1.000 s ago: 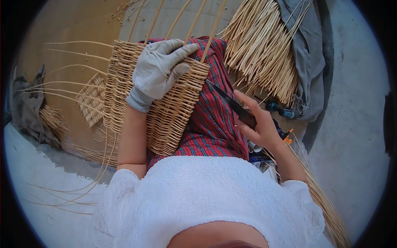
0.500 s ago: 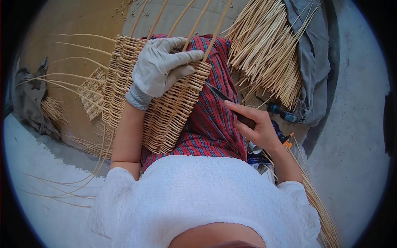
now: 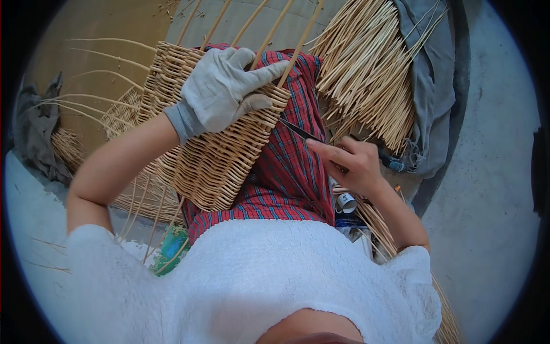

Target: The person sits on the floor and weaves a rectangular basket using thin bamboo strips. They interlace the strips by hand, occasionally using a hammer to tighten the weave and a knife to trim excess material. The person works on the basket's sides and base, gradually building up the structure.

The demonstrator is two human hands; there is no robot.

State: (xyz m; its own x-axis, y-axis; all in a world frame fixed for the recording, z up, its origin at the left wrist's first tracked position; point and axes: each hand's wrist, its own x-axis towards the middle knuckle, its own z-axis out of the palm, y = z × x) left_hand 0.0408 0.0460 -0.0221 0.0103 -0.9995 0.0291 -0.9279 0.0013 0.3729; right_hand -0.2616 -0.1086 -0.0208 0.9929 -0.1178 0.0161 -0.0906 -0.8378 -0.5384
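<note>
Floor: bare grey concrete [image 3: 498, 143], running along the right side and recurring, paler, at lower left. Floor covering: a tan sheet [image 3: 109, 28] at upper left meets a grey sheet [image 3: 232, 17] along a straight seam. Small chips [image 3: 162, 9] lie on the tan sheet beside this seam. A dark curved band [image 3: 462, 63], border or shadow, separates covering from concrete at right. Lighting: soft, cool on the concrete.
</note>
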